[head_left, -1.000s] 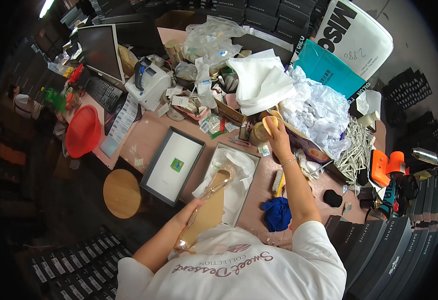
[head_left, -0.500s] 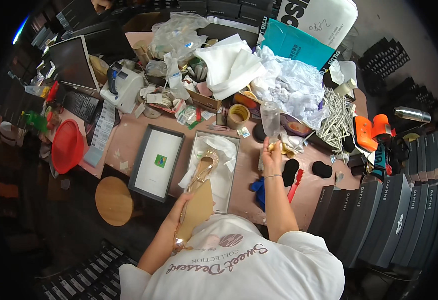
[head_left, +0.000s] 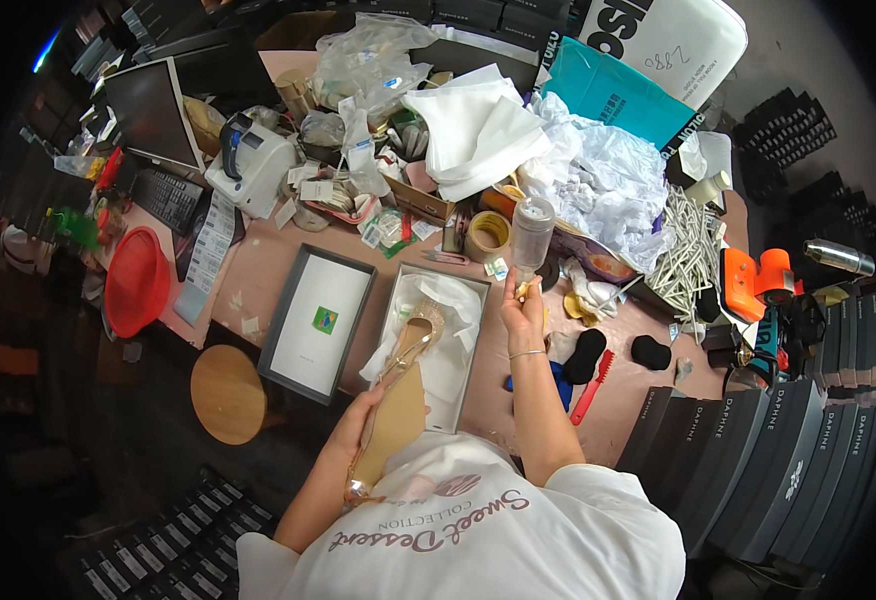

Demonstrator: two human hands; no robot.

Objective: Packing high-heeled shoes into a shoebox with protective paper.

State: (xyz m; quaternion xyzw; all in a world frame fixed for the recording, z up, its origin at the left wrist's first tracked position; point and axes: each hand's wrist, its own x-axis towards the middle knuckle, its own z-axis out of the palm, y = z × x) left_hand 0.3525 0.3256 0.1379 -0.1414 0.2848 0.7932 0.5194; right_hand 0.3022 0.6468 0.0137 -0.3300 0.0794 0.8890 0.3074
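My left hand [head_left: 358, 415] is closed around a gold shoe [head_left: 395, 420], its beige sole turned up, close to my shirt. Just beyond it, a second, glittery gold shoe [head_left: 424, 326] lies on white tissue in an open grey shoebox [head_left: 477, 350]. My right hand [head_left: 524, 312] grips a clear bottle [head_left: 532, 235] by its lower end and holds it up over the table. Something small and yellowish shows at those fingertips; its kind cannot be made out.
Left of the shoebox lies a grey box lid [head_left: 303, 345]. Near my right forearm are a red brush [head_left: 592, 390], black pads [head_left: 585, 357] and a blue cloth [head_left: 561, 383]. Tape [head_left: 487, 237], crumpled tissue [head_left: 608, 170] and white sticks [head_left: 680, 245] fill the back. Shoeboxes [head_left: 748, 460] stand at right.
My right hand has shifted left relative to the table with the bottle, away from the black pads. The left hand keeps its hold on the shoe. The view has shifted slightly.
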